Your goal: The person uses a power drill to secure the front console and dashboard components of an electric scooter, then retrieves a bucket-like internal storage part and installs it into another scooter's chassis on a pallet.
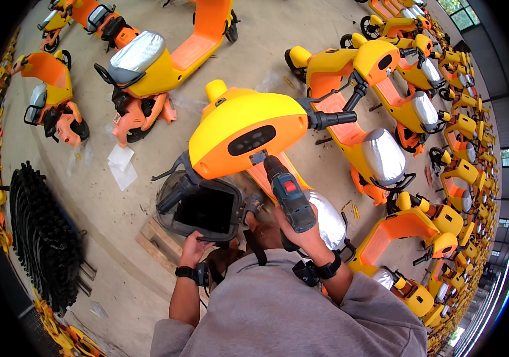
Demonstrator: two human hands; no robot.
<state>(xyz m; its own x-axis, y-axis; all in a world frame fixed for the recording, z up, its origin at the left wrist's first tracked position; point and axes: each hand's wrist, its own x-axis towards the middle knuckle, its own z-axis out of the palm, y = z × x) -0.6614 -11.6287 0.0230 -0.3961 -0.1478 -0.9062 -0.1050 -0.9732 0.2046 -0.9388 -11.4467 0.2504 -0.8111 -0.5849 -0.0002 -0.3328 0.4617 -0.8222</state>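
My right hand (301, 231) is wrapped round the handle of a cordless drill (294, 201). The drill's nose meets a small grey bracket (258, 157) under the dark oval panel of a yellow and orange scooter's head (248, 122). My left hand (193, 247) grips the near rim of a black basket (177, 225), below the scooter's left handlebar (177, 196). The basket looks dark inside, and its far side is partly covered by the handlebar and scooter head. Whether a screw sits at the drill tip cannot be made out.
Yellow and orange scooters with silver-wrapped seats (383, 156) stand close on the right, more (141, 56) at the upper left. A pile of black parts (43, 232) stands on the left. A wooden pallet (156, 250) and white paper sheets (122, 166) lie on the floor.
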